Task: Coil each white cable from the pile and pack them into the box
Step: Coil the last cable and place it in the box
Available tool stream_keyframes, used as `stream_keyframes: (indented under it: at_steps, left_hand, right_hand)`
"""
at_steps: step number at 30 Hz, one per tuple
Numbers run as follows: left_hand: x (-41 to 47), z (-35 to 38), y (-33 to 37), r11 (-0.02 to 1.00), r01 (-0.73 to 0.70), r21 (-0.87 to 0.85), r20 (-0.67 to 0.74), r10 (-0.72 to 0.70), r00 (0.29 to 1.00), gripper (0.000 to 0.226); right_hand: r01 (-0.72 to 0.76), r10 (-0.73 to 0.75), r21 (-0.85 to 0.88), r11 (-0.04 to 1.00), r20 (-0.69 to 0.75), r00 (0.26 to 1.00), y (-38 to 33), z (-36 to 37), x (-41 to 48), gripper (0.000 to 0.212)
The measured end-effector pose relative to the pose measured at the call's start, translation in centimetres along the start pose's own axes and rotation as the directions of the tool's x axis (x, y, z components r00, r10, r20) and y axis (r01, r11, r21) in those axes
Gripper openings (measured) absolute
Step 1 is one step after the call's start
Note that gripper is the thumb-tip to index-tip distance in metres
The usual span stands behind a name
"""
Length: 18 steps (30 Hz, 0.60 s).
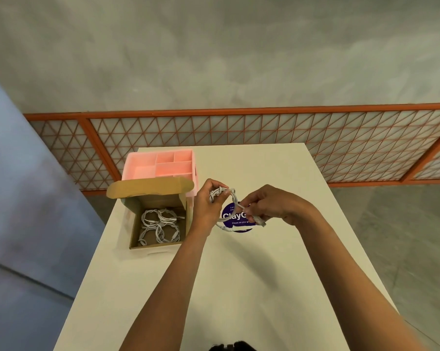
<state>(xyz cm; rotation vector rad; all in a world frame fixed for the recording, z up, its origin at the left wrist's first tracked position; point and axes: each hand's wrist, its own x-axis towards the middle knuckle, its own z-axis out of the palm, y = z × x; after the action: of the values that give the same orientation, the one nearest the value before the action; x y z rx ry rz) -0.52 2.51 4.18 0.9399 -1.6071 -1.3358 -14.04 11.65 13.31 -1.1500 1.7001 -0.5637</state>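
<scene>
Gripping wound white cable (229,196) loops in left hand (208,205), pinching loose end with right hand (272,205) fingers (249,207), finishing coil for box (135,224).

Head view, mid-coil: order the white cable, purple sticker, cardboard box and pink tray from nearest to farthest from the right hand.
From the right hand:
1. White cable: pinched in its fingers.
2. Purple sticker: just below and left of it.
3. Cardboard box and pink tray: both off to the left, beyond the left hand, the tray behind the box. Too close to call.
</scene>
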Motion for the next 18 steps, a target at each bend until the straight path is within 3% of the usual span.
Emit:
stream_keyframes:
  at_steps: [5, 10, 15, 18]
  left_hand:
    - [0.0, -0.2, 0.0, 0.998, 0.058, -0.022, -0.026, -0.059, 0.998, 0.009]
    - [-0.8, -0.3, 0.9, 0.968, 0.171, -0.183, 0.038, -0.167, 0.985, 0.008]
    - [-1.5, -1.2, 1.8, 0.941, 0.242, -0.237, 0.303, -0.165, 0.939, 0.005]
    - [-1.7, -1.5, 2.7, 0.911, 0.308, -0.274, 0.424, -0.173, 0.889, 0.023]
  right_hand:
    - [0.125, -0.124, -0.104, 0.987, 0.018, 0.992, 0.2, -0.5, -0.9, 0.02]
    - [0.145, -0.146, 0.015, 0.989, 0.018, 0.989, 1.1, -1.2, -1.2, 0.019]
    - [0.093, -0.086, 0.076, 0.993, -0.086, 0.993, 1.7, -2.0, -1.1, 0.019]
    - [0.101, -0.087, 0.124, 0.987, -0.11, 0.99, 2.1, -2.5, -0.9, 0.023]
